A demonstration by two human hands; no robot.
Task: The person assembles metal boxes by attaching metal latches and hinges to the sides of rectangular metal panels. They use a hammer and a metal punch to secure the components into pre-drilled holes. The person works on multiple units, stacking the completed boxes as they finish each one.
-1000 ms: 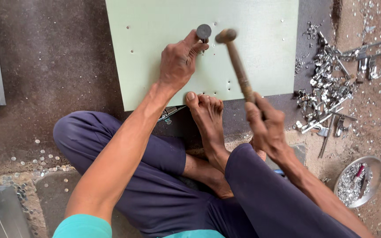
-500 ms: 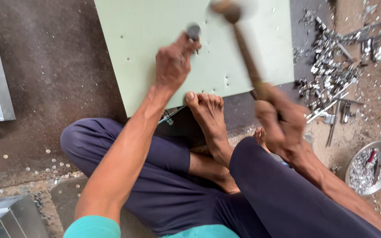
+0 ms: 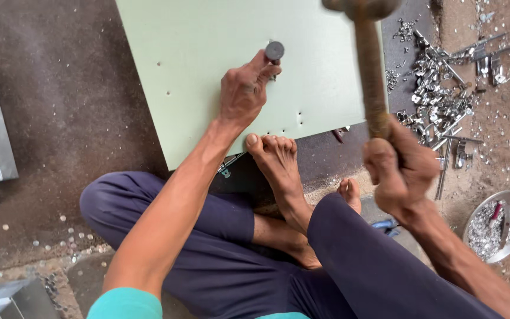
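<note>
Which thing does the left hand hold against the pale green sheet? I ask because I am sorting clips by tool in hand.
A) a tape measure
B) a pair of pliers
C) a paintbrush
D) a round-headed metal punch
D: the left hand pinches a punch with a round dark head, stood on the pale green sheet, while the right hand grips a raised hammer.

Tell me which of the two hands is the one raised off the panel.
The right hand: it grips the wooden hammer handle, lifted above the pale green panel. The left hand rests on the panel, pinching a round-headed punch.
</note>
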